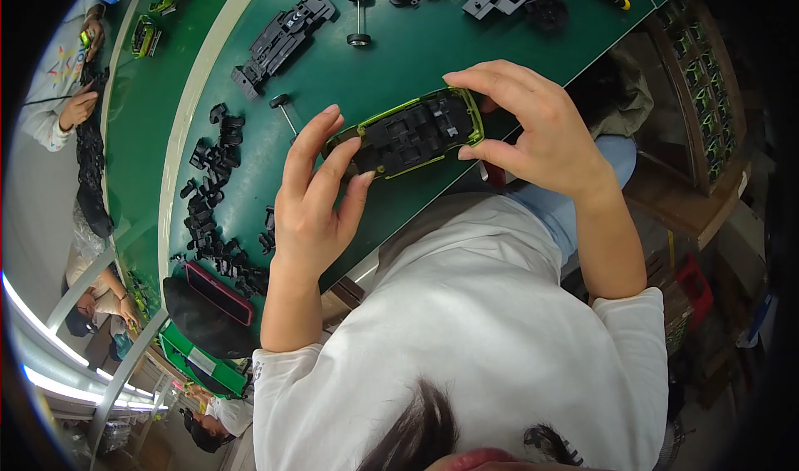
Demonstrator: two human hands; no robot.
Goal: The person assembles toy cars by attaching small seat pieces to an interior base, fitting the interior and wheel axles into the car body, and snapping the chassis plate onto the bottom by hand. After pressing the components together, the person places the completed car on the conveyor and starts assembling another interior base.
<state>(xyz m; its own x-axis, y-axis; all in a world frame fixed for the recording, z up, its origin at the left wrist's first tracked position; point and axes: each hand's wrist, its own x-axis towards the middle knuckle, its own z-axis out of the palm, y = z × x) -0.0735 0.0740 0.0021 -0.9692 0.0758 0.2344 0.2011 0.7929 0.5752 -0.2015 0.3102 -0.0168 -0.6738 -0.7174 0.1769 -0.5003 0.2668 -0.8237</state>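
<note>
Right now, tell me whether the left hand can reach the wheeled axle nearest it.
Probably yes: the axle lies close by the left hand, nothing visible between, though that hand is holding the green-and-black car body.

A green worktable (pixel 437 47), a brown rack (pixel 687 207) to its right, bright strip lights (pixel 62 389) at lower left

Left forearm (pixel 291 309) runs nearly straight up the view, right forearm (pixel 614 242) angles inward, both bare. Left grip (pixel 312 213): thumb below bent fingers. Right grip (pixel 549 138): thumb and index in wide C. Both holding.
</note>
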